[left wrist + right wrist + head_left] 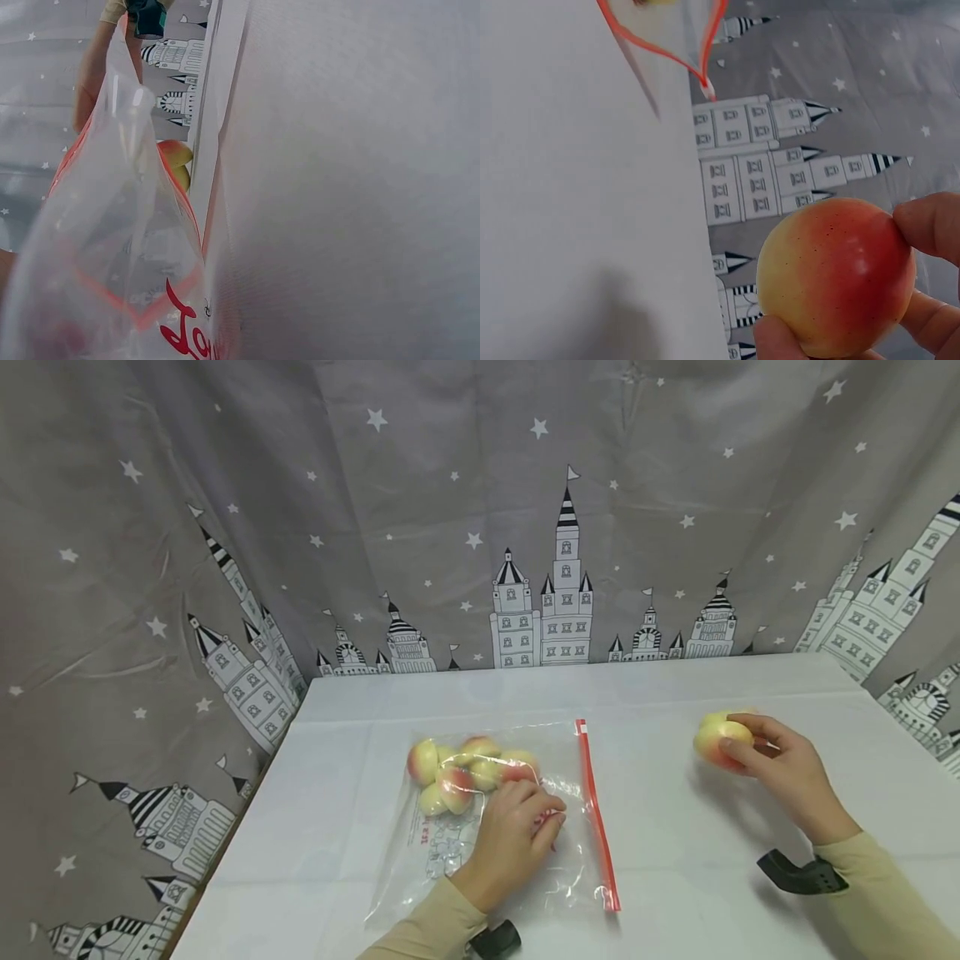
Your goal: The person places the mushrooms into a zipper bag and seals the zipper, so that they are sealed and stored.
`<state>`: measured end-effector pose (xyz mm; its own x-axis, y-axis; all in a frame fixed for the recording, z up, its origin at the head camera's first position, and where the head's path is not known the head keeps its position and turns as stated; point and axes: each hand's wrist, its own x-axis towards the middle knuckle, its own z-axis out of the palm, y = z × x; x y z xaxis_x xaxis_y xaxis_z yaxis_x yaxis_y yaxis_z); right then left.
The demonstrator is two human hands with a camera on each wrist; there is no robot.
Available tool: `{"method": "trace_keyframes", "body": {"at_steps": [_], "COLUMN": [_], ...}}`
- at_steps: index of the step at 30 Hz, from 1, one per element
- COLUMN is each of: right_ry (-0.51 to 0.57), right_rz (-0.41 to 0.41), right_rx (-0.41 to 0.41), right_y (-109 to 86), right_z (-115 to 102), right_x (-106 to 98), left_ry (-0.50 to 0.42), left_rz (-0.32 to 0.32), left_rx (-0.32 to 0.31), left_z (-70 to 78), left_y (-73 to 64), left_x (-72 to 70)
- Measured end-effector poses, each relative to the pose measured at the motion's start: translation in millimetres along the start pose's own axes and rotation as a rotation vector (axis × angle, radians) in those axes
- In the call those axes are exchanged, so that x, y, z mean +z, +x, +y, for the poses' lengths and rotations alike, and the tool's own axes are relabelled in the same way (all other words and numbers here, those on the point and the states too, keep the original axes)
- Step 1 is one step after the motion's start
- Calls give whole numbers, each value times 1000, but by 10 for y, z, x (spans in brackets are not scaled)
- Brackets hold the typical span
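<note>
A clear zip bag (555,877) with a red closure strip (597,827) lies on the table, holding several yellow-and-red peaches (455,787) at its far left. My left hand (513,835) is over the bag's middle, curled fingers pinching the film. In the right wrist view the bag's red-edged mouth (660,49) gapes. To the right of the bag, my right hand (787,768) holds a speckled yellow-and-red peach (836,277) between thumb and fingers. Another peach (714,718) shows partly behind it; whether it is held too I cannot tell.
A white cloth covers the table (300,827). Behind and to the sides hangs a grey curtain (450,510) printed with castles and stars. Dark straps with camera mounts (802,872) sit at both wrists.
</note>
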<state>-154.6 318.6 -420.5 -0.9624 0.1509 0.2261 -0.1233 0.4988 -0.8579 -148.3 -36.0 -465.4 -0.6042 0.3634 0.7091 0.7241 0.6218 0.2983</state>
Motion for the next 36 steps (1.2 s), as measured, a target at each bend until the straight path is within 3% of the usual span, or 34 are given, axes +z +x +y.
{"method": "trace_keyframes", "body": {"at_steps": [11, 21, 36], "right_ry": [-78, -16, 4], "right_rz": [-94, -199, -285], "right_rx": [-55, -44, -39], "right_y": [-53, -42, -100], "right_z": [-122, -225, -343], "right_x": [318, 625, 1016], "left_ry": [14, 15, 14], "left_rz": [15, 18, 26], "left_rx": [27, 24, 8], "left_z": [-15, 0, 9], "left_y": [2, -4, 1], "left_x": [18, 18, 17]}}
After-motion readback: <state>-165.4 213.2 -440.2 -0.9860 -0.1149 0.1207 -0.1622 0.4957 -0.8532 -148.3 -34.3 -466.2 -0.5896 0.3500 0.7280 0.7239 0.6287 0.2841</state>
